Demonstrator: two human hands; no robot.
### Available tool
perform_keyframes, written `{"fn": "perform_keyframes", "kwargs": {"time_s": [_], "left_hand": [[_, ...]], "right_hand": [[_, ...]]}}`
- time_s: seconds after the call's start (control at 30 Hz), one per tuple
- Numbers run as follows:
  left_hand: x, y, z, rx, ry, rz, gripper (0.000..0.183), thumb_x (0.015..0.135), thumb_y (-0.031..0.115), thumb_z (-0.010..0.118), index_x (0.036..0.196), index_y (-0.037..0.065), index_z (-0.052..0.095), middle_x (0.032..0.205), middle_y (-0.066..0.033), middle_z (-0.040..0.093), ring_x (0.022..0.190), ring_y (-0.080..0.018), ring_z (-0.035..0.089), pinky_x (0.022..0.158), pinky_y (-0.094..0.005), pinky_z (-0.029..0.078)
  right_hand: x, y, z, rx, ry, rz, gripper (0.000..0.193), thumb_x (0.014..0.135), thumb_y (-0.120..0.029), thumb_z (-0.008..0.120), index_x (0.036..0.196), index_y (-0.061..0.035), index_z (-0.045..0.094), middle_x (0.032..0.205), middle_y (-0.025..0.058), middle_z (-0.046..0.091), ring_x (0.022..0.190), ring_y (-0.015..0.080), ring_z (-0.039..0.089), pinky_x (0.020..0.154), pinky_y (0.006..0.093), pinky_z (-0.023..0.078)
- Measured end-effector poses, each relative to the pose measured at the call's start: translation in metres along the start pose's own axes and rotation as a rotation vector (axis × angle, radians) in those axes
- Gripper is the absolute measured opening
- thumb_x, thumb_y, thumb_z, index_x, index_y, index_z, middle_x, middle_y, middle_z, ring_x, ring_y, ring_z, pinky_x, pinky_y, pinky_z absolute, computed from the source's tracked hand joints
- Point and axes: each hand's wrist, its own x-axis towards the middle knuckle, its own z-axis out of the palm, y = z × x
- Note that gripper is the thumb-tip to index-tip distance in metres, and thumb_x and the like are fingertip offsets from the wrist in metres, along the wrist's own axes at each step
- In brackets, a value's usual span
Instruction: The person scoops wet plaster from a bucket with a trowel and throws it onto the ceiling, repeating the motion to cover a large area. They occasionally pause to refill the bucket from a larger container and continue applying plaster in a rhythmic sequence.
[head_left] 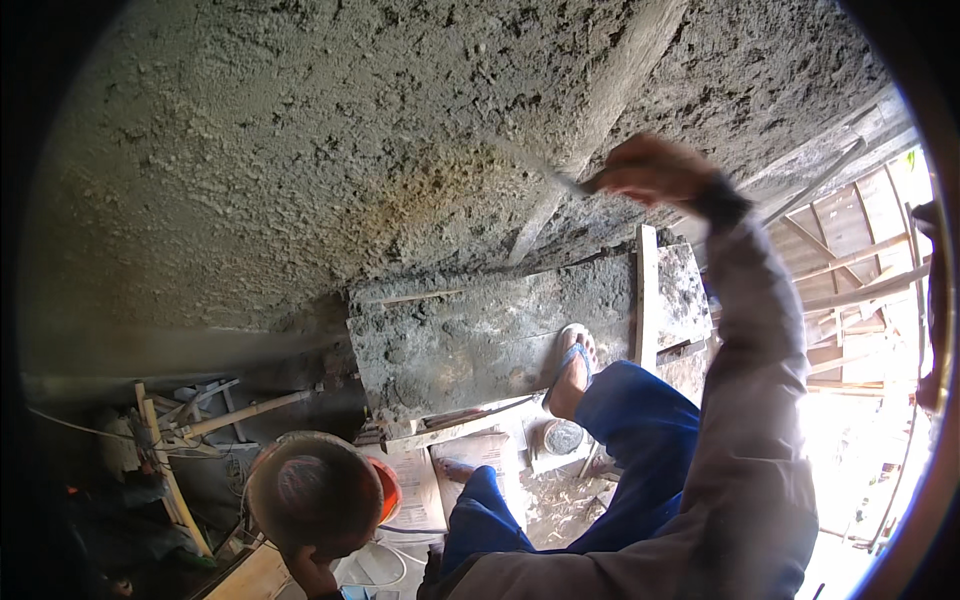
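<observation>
My right hand [660,172] is raised in front of the rough grey wall [330,150], fingers wrapped round the handle of a trowel. Motion smears the trowel blade [562,178], which points left toward the wet, lumpy plaster. Whether it touches the wall I cannot tell. A pale straight strip [610,95] runs aslant down the wall behind the blade. Low on the left, my left hand [312,572] grips the lower edge of a round bucket [376,490]. The bucket's inside is dark with a greyish patch; part of that hand is hidden beneath it.
A mortar-spattered plank platform [480,345] lies below the wall, my sandalled foot [574,365] on it. An upright wooden batten [647,295] crosses its right part. Beneath are an orange bucket [388,488] and a small pail [562,437]. Bamboo poles [165,470] stand left.
</observation>
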Motion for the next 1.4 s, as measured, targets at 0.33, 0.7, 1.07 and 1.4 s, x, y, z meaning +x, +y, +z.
{"fn": "perform_keyframes", "kwargs": {"time_s": [0.33,0.7,1.07,1.4], "left_hand": [[-0.004,0.030,0.119,-0.040,-0.255,-0.150,0.028,0.073,0.009,0.062,0.099,0.007,0.053,0.100,-0.0091,0.058,0.090,-0.0219,0.059,0.075,-0.0373,0.053],[-0.037,0.007,0.150,0.236,-0.662,0.334,0.061,0.069,-0.001,0.056,0.129,0.002,0.043,0.119,-0.0128,0.053,0.104,-0.0260,0.057,0.084,-0.0403,0.051],[-0.081,-0.038,0.084,0.636,-1.025,0.985,0.035,0.082,0.015,0.067,0.109,0.000,0.052,0.109,-0.0176,0.057,0.104,-0.0270,0.057,0.087,-0.0399,0.047],[-0.014,-0.014,0.042,0.962,-1.030,1.308,0.037,0.069,0.000,0.073,0.102,0.001,0.057,0.098,-0.0213,0.057,0.093,-0.0359,0.057,0.081,-0.0447,0.047]], "right_hand": [[-0.138,-0.087,0.047,-0.193,-0.018,-0.241,0.024,0.084,-0.031,0.070,0.082,-0.0066,0.067,0.064,0.0085,0.061,0.057,0.0209,0.059,0.054,0.0358,0.046],[-0.184,-0.171,0.376,0.818,0.057,-0.406,0.034,0.079,-0.021,0.071,0.097,0.0005,0.052,0.077,0.0141,0.059,0.076,0.0265,0.062,0.069,0.0386,0.048],[-0.225,-0.240,0.484,0.579,0.474,-0.078,0.036,0.069,-0.018,0.070,0.097,-0.0038,0.052,0.085,0.0180,0.063,0.086,0.0399,0.062,0.072,0.0469,0.049],[-0.259,-0.204,0.501,0.240,0.618,-0.023,0.019,0.069,-0.015,0.067,0.084,-0.0040,0.062,0.067,0.0123,0.066,0.070,0.0279,0.069,0.055,0.0426,0.051]]}}
